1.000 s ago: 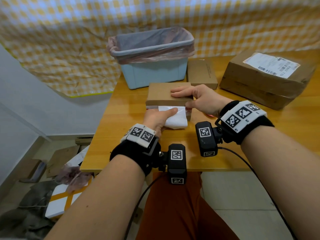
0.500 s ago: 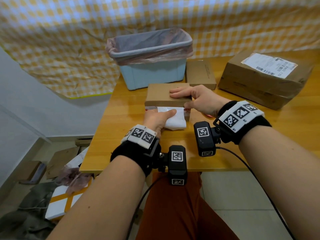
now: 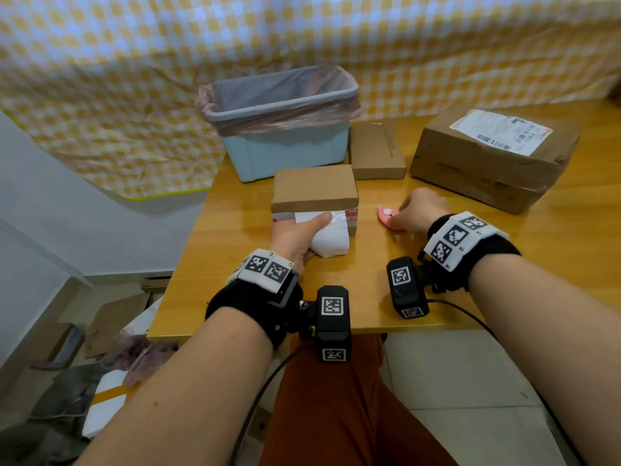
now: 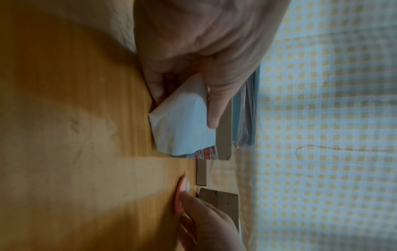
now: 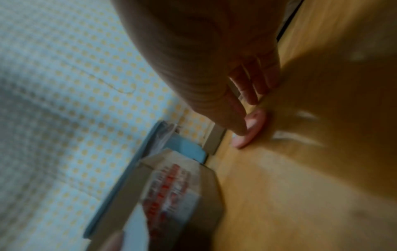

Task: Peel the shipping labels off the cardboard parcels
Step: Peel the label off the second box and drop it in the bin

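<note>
A small cardboard parcel (image 3: 314, 186) stands on the wooden table (image 3: 369, 274) in front of me. Its white shipping label (image 3: 331, 237) hangs half peeled from the front face, still stuck along its top edge. My left hand (image 3: 311, 230) pinches this label (image 4: 182, 118) between thumb and fingers. To the right of the parcel lies a pink cutter (image 3: 386, 216), flat on the table. My right hand (image 3: 408, 215) reaches onto it with fairly straight fingers (image 5: 240, 108), whose tips touch the cutter (image 5: 251, 129). A large parcel (image 3: 494, 163) at the back right carries a white label (image 3: 500, 131) on top.
A light blue bin (image 3: 279, 129) lined with a pinkish bag stands behind the small parcel. Beside it lies a flat brown box (image 3: 376, 151). A yellow checked cloth hangs behind the table. Cardboard scraps and bags lie on the floor at the left.
My right hand has left the top of the small parcel and moved right and down onto the pink cutter. My left hand still holds the peeled label.
</note>
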